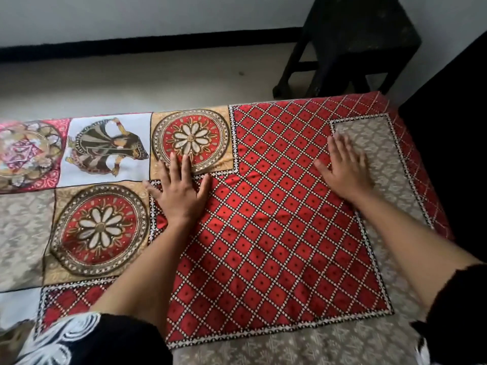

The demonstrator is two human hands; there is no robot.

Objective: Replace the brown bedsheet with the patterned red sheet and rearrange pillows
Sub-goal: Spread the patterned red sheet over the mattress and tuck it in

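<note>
The patterned red sheet (276, 219) lies spread flat over the bed, with red diamond panels, flower medallions, a white picture panel and beige patches. My left hand (180, 191) rests palm down with fingers spread at the edge of a flower medallion. My right hand (345, 167) presses flat, fingers apart, where the red diamond panel meets a beige patch near the bed's far right corner; it looks slightly blurred. Neither hand holds anything. No brown bedsheet and no pillows are in view.
A black stool (350, 46) stands on the pale floor (131, 83) just beyond the bed's far right corner. A white wall with a black skirting strip (131, 46) runs behind. A dark surface (453, 154) borders the bed on the right.
</note>
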